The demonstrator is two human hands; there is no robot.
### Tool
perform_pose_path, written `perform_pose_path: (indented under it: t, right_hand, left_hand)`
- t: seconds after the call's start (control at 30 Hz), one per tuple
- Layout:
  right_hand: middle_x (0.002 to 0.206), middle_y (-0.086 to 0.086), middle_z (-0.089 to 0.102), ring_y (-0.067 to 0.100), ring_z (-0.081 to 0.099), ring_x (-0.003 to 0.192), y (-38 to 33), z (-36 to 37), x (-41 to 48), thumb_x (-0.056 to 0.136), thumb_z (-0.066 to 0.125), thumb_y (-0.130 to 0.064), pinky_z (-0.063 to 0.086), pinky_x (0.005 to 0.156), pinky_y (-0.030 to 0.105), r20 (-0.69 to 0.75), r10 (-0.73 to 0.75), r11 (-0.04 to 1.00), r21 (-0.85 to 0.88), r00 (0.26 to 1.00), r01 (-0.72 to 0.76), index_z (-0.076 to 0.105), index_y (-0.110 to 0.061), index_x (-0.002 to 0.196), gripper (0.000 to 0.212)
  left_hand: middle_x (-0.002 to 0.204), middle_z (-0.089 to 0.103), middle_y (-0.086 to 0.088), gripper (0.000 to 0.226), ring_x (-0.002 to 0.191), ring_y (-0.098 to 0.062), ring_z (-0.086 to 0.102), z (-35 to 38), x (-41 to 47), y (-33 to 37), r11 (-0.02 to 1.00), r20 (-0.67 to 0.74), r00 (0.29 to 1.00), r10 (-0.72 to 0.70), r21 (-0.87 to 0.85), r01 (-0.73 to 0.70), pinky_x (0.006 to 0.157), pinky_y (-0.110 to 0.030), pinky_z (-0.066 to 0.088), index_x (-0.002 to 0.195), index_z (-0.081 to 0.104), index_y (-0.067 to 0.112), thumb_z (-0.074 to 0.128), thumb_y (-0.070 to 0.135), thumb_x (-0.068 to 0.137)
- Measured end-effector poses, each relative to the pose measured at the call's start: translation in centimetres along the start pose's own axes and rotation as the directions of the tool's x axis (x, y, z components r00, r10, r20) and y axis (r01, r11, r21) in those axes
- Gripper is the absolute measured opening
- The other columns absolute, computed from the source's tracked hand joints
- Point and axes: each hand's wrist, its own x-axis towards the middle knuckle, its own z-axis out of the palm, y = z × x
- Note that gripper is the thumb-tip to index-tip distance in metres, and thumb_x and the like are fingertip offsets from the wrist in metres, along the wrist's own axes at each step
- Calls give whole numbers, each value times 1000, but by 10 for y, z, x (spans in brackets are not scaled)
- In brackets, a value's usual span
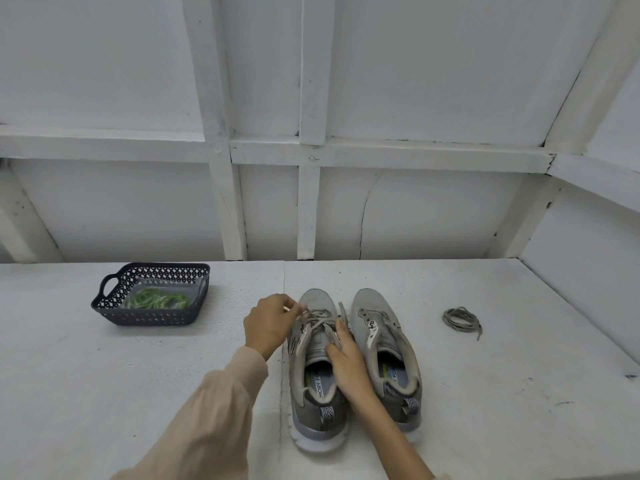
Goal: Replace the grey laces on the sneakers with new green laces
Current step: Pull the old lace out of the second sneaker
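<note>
Two grey sneakers stand side by side, toes pointing away from me. The left sneaker still carries its grey lace. My left hand pinches that lace near the toe end of the eyelets. My right hand rests on the left sneaker's tongue with fingers laid flat. The right sneaker has no lace in its eyelets. A loose coil of grey lace lies on the table to the right. Green laces sit in a clear bag inside a dark basket at the left.
The white table runs to a white panelled wall at the back and a side wall on the right. A seam in the tabletop passes just left of the sneakers.
</note>
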Motion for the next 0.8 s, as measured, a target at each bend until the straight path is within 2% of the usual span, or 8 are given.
perform_pose_path:
  t: [0.1, 0.17, 0.33, 0.47, 0.53, 0.6, 0.7, 0.8]
  right_hand:
    - [161, 7, 15, 16, 13, 149, -1, -1, 0, 96, 40, 3, 9, 121, 27, 2, 9, 1000, -8, 1000, -9, 17, -3, 152, 61]
    - [161, 7, 14, 16, 12, 149, 0, -2, 0, 97, 40, 2, 8, 121, 27, 9, 13, 1000, -20, 1000, -13, 16, -4, 152, 61]
    - [161, 7, 14, 16, 12, 149, 1, -3, -1, 98, 40, -1, 8, 121, 27, 20, 13, 1000, -28, 1000, -12, 15, -5, 153, 60]
    - [161, 6, 16, 15, 13, 149, 0, -3, -1, 98, 41, -1, 9, 119, 25, 18, 6, 1000, -29, 1000, -6, 17, -5, 152, 59]
    - [161, 7, 17, 16, 13, 149, -1, -2, 0, 98, 41, -1, 9, 120, 26, 13, 7, 999, -34, 1000, -6, 19, -5, 152, 59]
    - [161, 7, 17, 16, 13, 149, 0, -3, 0, 98, 41, -1, 9, 121, 28, 13, 12, 999, -31, 1000, -11, 19, -5, 152, 59]
    - [161, 9, 16, 16, 13, 149, 0, -3, 0, 98, 41, -1, 8, 121, 28, 12, 15, 999, -34, 1000, -14, 19, -3, 152, 58]
    - [160, 7, 20, 16, 16, 148, 0, -3, 0, 98, 41, 0, 9, 120, 25, 6, 17, 1000, -19, 1000, -17, 21, -3, 151, 57]
  left_hand:
    - [94, 69, 7, 37, 94, -20, 63, 5, -3, -6, 1000, 151, 988, -19, 12, 18, 73, -30, 41, 84, 68, 29, 55, 63, 85]
    - [86, 70, 9, 32, 90, -18, 64, 6, -4, -10, 1000, 165, 986, -12, -18, 15, 71, -29, 43, 79, 69, 28, 60, 58, 85]
    - [98, 70, 4, 32, 95, -23, 62, -13, 7, -11, 989, -106, 992, -75, -137, 60, 72, -30, 40, 92, 69, 26, 56, 54, 90]
    - [87, 68, 6, 48, 89, -18, 63, -11, 3, -14, 996, 164, 985, -45, -63, 56, 75, -32, 45, 90, 70, 24, 55, 69, 82]
    - [85, 68, 11, 33, 89, -13, 63, -2, -4, -17, 995, 224, 974, -9, -99, 32, 77, -30, 46, 83, 70, 30, 62, 62, 81]
    - [82, 69, 11, 23, 87, -13, 63, 2, -5, -15, 990, 159, 987, 10, -142, 12, 75, -30, 46, 76, 69, 31, 66, 52, 84]
    - [93, 67, 7, 20, 92, -20, 61, 1, -2, -9, 973, -33, 994, -104, -212, 95, 75, -31, 42, 87, 68, 28, 59, 46, 89]
    - [101, 66, 6, 25, 97, -23, 60, 6, 1, -9, 974, 42, 996, -76, -212, 83, 80, -33, 43, 95, 67, 28, 54, 48, 91]
